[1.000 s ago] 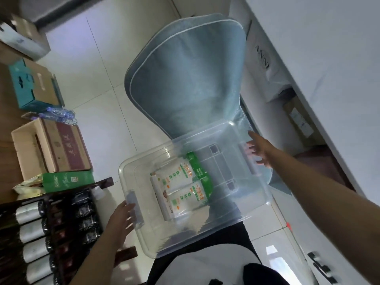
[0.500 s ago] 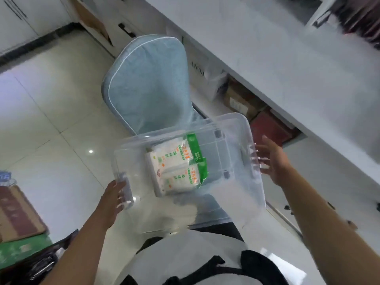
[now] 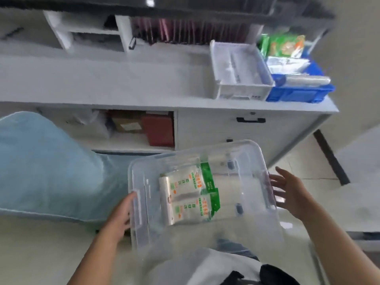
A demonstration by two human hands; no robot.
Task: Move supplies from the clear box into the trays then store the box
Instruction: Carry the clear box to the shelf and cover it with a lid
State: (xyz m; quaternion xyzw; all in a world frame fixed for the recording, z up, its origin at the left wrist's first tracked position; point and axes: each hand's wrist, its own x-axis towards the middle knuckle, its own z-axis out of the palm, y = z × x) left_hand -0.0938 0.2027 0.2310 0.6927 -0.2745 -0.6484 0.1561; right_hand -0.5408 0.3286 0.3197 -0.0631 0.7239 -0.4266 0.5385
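I hold the clear box (image 3: 246, 219) in the air in front of my body. My left hand (image 3: 121, 214) grips the handle on its left end. My right hand (image 3: 287, 192) presses flat against its right end, fingers spread. Inside the clear box lie two white-and-green supply packets (image 3: 185, 196), side by side. On the white counter ahead stand a white tray (image 3: 242, 91) and, to its right, a blue tray (image 3: 298, 93) with bagged supplies in it.
A light-blue chair back (image 3: 47, 167) stands at my left, close to the box. The white counter (image 3: 102, 83) has a drawer with a black handle (image 3: 250, 120) and an open shelf with cartons (image 3: 141, 126) beneath. White cubbies (image 3: 88, 31) sit at the back.
I have turned right with the box in both hands. The floor cartons and bottles have left the view; the counter with the white and blue trays has come into view.
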